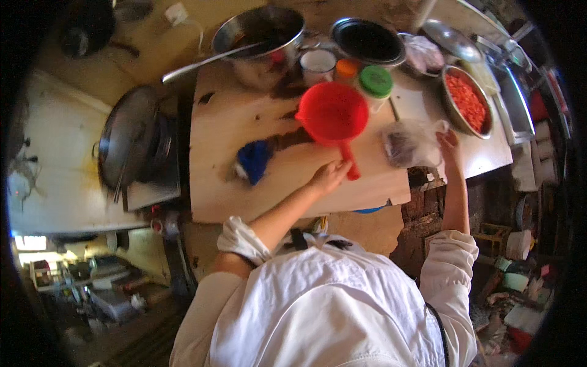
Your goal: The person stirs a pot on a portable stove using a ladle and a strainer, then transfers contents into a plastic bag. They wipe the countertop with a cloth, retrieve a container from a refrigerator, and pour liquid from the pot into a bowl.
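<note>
A red plastic dipper (334, 112) with a spout faces bowl-up over the table. Its handle points back toward me, and the fingers of my left hand (329, 177) grip it. To the right, my right hand (449, 141) holds the gathered top of a clear plastic bag (418, 146). Something dark lies in the bag's left end; blur hides what it is. Beyond the dipper stand a jar with a green lid (376, 81), an orange lid or container (346, 69) and a white cup (318, 62). On the left of the table lies a crumpled blue cloth (253, 160).
A steel pot (275, 57) with a long-handled utensil (208, 63) stands at the back. Beside it are a dark round pan (367, 41), a bowl of chopped red food (467, 102) and a metal lid (451, 40). A large wok (130, 137) sits left of the wooden table (220, 192).
</note>
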The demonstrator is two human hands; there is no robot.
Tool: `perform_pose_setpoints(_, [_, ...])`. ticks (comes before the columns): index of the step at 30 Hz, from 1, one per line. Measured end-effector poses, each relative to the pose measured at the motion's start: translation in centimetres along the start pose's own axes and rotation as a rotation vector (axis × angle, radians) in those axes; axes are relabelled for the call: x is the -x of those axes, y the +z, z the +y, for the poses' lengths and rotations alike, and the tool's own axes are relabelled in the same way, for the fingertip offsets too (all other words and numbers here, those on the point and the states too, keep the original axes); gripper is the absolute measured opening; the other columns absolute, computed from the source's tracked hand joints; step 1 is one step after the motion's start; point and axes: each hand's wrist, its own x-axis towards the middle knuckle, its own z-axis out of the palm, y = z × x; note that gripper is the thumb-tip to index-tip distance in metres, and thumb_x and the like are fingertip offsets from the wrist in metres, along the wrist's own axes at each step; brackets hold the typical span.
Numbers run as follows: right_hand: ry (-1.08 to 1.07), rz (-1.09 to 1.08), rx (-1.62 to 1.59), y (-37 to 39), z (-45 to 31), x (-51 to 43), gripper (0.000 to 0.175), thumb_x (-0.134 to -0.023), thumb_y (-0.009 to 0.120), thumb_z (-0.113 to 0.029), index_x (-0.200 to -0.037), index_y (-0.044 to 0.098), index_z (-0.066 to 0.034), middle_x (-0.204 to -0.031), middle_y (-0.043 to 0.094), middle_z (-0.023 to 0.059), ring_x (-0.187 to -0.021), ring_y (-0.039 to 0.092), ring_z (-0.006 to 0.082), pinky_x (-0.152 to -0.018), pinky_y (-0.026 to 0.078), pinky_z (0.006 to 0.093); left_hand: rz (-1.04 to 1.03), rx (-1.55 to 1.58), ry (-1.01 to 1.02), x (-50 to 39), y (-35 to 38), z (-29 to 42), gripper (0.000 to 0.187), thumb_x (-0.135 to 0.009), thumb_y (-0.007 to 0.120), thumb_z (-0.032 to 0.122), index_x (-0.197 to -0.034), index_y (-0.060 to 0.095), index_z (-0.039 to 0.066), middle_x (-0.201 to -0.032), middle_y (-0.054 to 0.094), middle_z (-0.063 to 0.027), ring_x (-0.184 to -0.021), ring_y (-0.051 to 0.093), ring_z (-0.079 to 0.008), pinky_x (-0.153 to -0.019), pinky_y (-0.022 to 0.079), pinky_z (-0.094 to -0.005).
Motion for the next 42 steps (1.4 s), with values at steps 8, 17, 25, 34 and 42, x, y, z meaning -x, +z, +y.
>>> perform_pose_setpoints(8, [-0.159,0.236,0.334,-2.0,-2.2,4.7,0.047,-0.082,0.056,-0.008,-0.126,0.039,-0.0045,-0.123,0.044,0.0168,-0.112,0.045,0.0238,-0.090,0.036,0.0319,0.765,-0.985,0.003,4.4,-11.8,-4.9,0.061,-0.069,0.063,0.011,-0.125,0.039,0.008,-0.129,0.029,-0.0238,-0.117,0.032,-0.0399,-0.097,0.030,-0.0463])
perform_pose_setpoints(17, [-0.263,0.057,0.259,4.6,-7.3,11.5,0.042,-0.083,0.053,-0.003,-0.124,0.043,-0.0059,-0.125,0.045,0.0099,-0.114,0.044,0.0197,-0.087,0.039,0.0314,0.745,-0.903,-0.042,1.6,-15.7,-12.8,0.066,-0.060,0.070,0.019,-0.120,0.046,0.009,-0.111,0.052,-0.0212,-0.101,0.052,-0.0317,-0.089,0.039,-0.0403])
perform_pose_setpoints(25, [-0.202,-0.072,0.240,9.0,-9.4,14.1,0.040,-0.086,0.051,-0.010,-0.124,0.043,-0.0087,-0.127,0.045,0.0053,-0.119,0.039,0.0191,-0.097,0.029,0.0417,0.607,0.050,0.218,0.4,-5.9,-7.3,0.070,-0.068,0.067,0.029,-0.124,0.036,-0.002,-0.108,0.052,-0.0204,-0.098,0.053,-0.0278,-0.084,0.042,-0.0365])
perform_pose_setpoints(34, [-0.339,-0.474,0.126,16.5,-7.3,18.9,0.030,-0.079,0.051,0.008,-0.108,0.051,-0.0013,-0.108,0.054,0.0094,-0.094,0.052,0.0133,-0.078,0.043,0.0240,0.299,-0.368,0.158,12.1,-8.6,-6.0,0.025,-0.078,0.057,0.018,-0.099,0.054,0.005,-0.085,0.061,-0.0180,-0.075,0.059,-0.0327,-0.064,0.047,-0.0384])
perform_pose_setpoints(42, [0.021,-1.080,0.359,23.6,-6.3,28.6,0.022,-0.080,0.055,-0.008,-0.100,0.055,0.0008,-0.077,0.061,0.0087,-0.073,0.058,0.0134,-0.065,0.047,0.0262,0.157,-0.499,0.022,27.7,-13.8,-19.7,0.028,-0.080,0.052,0.025,-0.101,0.058,0.008,-0.087,0.062,-0.0150,-0.077,0.060,-0.0311,-0.067,0.048,-0.0388])
